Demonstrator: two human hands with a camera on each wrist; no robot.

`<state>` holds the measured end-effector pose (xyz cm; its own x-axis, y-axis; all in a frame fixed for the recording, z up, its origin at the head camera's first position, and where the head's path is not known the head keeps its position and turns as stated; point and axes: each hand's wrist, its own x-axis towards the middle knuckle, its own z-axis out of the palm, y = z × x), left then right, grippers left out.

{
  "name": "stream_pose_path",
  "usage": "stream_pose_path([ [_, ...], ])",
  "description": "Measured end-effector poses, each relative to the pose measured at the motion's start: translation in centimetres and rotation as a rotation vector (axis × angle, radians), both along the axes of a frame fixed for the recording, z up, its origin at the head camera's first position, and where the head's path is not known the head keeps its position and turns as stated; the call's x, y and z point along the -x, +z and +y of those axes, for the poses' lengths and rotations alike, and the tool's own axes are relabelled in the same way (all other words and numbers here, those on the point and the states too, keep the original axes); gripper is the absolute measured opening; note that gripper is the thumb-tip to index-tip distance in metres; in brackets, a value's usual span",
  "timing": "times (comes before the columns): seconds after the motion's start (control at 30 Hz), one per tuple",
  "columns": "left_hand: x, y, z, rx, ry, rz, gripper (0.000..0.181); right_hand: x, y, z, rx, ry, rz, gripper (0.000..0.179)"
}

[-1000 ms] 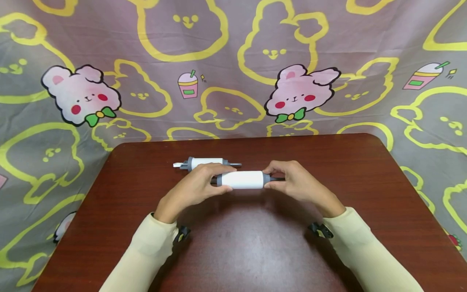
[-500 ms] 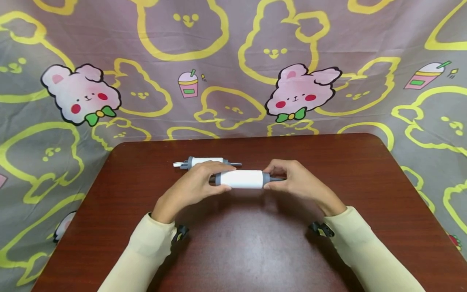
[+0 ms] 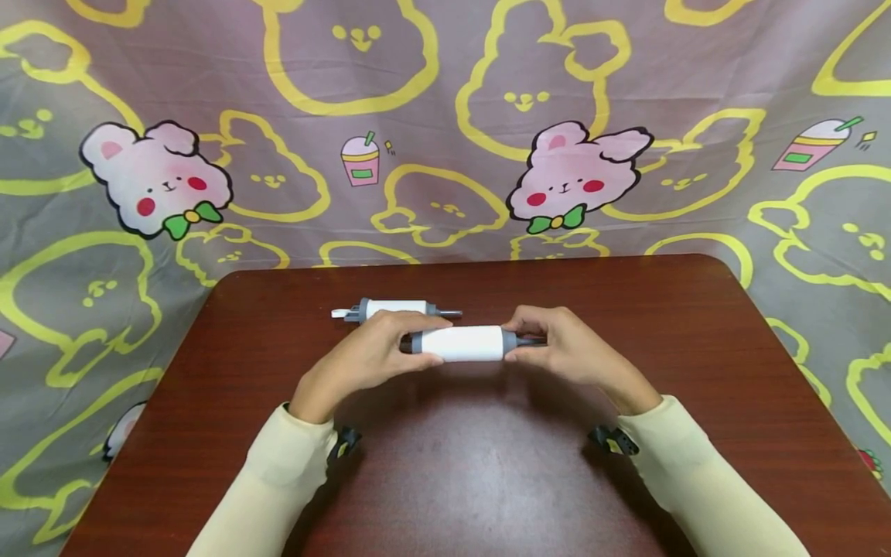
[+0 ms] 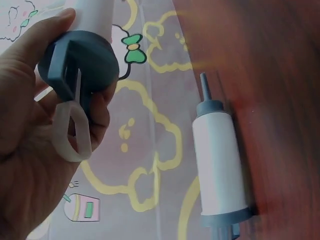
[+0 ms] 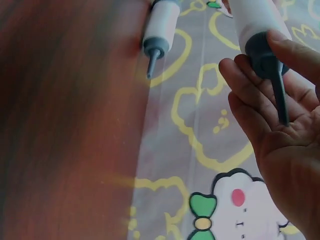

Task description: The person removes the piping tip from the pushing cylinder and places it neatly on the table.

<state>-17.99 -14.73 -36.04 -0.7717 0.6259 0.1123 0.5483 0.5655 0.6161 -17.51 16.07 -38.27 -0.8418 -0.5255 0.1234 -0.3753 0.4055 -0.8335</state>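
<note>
Held level between both hands is a white balloon pump (image 3: 462, 343) with blue-grey end caps. At its handle end my left hand (image 3: 365, 352) grips it, thumb on the barrel (image 4: 95, 17) and fingers curled at the cap (image 4: 80, 60). A pale loop (image 4: 72, 132) sticks out there towards the palm. My right hand (image 3: 567, 344) pinches the nozzle end, the thumb lying on the grey collar (image 5: 262, 50). The thin nozzle (image 5: 279, 92) points into the right palm. Behind the left hand, a second balloon pump (image 3: 397, 305) lies on its side, partly covered by that hand in the head view.
The reddish-brown wooden table (image 3: 459, 464) has rounded far corners. Right behind its back edge hangs a cloth (image 3: 445, 139) printed with yellow outlines and pink bunnies. The lying pump's nozzle (image 3: 448, 313) points right, its loop (image 3: 341, 314) left.
</note>
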Motion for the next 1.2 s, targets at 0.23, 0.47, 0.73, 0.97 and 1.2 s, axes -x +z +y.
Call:
stream_pose_path([
  [0.23,0.1,-0.3,-0.2,-0.002,0.012,-0.013,0.047,-0.1,0.1,-0.4,-0.023,-0.038,0.009,0.027],
  [0.47,0.1,-0.2,0.0,0.017,0.002,0.003,0.049,0.0,-0.5,0.0,0.018,-0.077,-0.065,0.026],
  [0.73,0.0,-0.1,0.1,0.019,-0.002,0.036,0.048,0.1,-0.9,0.8,0.084,-0.059,-0.080,0.015],
  [0.97,-0.1,0.0,0.2,0.020,-0.006,0.049,0.048,0.2,-1.1,0.9,0.108,-0.039,-0.090,0.015],
  [1.2,-0.2,0.1,0.2,0.017,-0.010,0.069,0.047,0.0,-0.8,0.9,0.115,-0.047,-0.104,0.022],
])
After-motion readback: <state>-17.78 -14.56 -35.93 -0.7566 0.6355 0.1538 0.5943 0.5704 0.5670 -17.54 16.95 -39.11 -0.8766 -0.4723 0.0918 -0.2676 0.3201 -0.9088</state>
